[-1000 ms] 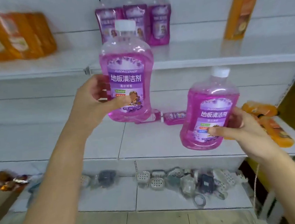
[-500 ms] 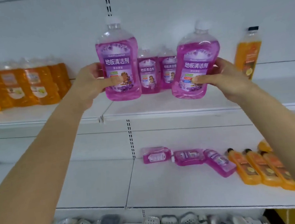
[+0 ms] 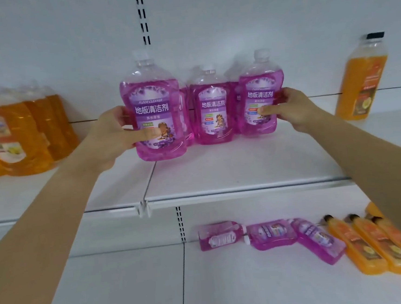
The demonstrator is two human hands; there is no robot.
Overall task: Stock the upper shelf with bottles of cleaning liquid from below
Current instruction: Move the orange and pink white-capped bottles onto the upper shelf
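Note:
My left hand (image 3: 113, 137) grips a purple floor-cleaner bottle (image 3: 153, 112) upright, its base at the upper shelf (image 3: 245, 172) near the seam. My right hand (image 3: 292, 109) grips a second purple bottle (image 3: 261, 95), standing further back on that shelf. Between them stands another purple bottle (image 3: 211, 107), with more purple bottles partly hidden behind. On the lower shelf (image 3: 133, 279) three purple bottles (image 3: 270, 235) lie on their sides.
A row of orange bottles (image 3: 19, 138) stands at the left of the upper shelf, and a single orange bottle (image 3: 361, 79) at the right. Several orange bottles (image 3: 372, 246) lie on the lower shelf's right side, partly behind my right forearm.
Both hands raised their bottles from the lower shelf level up and back onto the upper shelf. The right bottle now stands beside the back row.

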